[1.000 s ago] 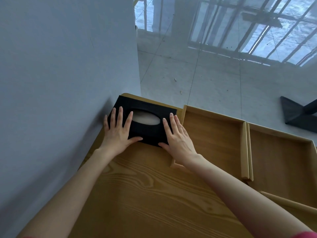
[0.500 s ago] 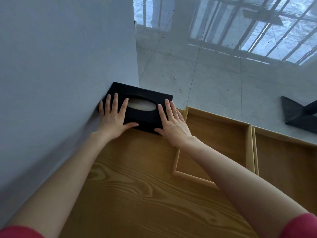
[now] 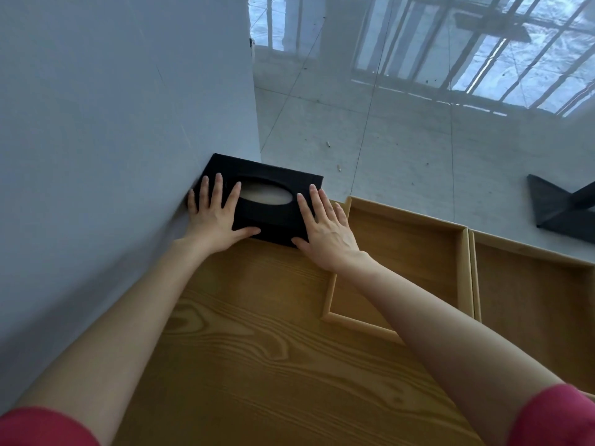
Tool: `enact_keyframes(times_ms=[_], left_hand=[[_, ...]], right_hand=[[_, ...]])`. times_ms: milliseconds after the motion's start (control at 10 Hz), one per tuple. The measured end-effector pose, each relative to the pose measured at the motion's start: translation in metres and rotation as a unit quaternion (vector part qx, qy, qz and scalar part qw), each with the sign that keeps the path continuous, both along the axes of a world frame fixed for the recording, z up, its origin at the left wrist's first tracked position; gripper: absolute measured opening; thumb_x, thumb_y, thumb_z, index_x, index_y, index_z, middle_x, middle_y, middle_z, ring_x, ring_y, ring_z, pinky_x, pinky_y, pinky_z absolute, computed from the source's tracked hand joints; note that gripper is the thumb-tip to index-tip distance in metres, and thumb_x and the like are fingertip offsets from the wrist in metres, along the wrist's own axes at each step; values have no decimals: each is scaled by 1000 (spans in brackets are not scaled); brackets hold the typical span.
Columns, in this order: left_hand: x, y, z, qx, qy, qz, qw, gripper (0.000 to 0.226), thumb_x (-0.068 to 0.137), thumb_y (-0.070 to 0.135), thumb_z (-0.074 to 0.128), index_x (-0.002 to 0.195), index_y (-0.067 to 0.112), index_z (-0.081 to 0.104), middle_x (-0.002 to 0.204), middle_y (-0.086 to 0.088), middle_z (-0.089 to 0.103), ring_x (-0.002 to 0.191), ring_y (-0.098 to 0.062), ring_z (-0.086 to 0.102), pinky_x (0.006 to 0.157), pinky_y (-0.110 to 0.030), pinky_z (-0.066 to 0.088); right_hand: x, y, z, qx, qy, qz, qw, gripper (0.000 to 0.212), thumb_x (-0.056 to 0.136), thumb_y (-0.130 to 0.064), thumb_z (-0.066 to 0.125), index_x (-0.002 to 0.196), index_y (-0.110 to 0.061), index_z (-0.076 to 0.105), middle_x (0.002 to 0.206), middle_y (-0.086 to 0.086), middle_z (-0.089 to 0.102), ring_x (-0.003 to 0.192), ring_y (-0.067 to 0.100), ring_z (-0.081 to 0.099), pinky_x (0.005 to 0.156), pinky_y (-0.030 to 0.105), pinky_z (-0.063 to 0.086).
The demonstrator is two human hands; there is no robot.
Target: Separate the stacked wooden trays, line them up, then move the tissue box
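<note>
A black tissue box with an oval opening lies at the far left corner of the wooden table, against the wall. My left hand rests on its left end and my right hand on its right end. On both hands the fingers are spread over the top and the thumbs lie along the near side. Two shallow wooden trays sit side by side to the right. The nearer tray touches my right wrist, and the second tray runs off the frame's right edge.
A grey wall borders the table's left side. Beyond the far table edge lies a tiled floor with a black stand base at the right.
Both hands have slid the tissue box away from me along the wall, up to the table's far left corner. The trays have stayed in place.
</note>
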State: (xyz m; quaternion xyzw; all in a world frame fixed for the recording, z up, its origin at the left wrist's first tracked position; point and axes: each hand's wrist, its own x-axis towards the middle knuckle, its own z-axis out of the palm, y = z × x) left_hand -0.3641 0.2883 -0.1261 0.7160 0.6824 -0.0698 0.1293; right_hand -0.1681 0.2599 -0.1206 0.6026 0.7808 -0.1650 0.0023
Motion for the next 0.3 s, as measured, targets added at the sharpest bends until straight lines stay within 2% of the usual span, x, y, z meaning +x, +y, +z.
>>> enact_keyframes(times_ms=[100, 300], left_hand=[[2, -3, 8, -32, -18, 14, 999, 100, 81, 58, 49, 145, 16, -14, 155, -13, -20, 142, -33, -20, 115, -50, -10], [19, -31, 25, -60, -29, -11, 998, 89, 87, 55, 42, 145, 16, -13, 156, -11, -17, 143, -32, -18, 116, -48, -10]], right_hand=[[5, -4, 4, -10, 1, 2, 1000, 71, 93, -35, 43, 146, -18, -2, 157, 7, -11, 145, 22, -7, 119, 42, 0], [22, -29, 23, -40, -2, -10, 999, 70, 93, -33, 44, 146, -19, 1, 158, 6, -2, 146, 21, -3, 119, 42, 1]])
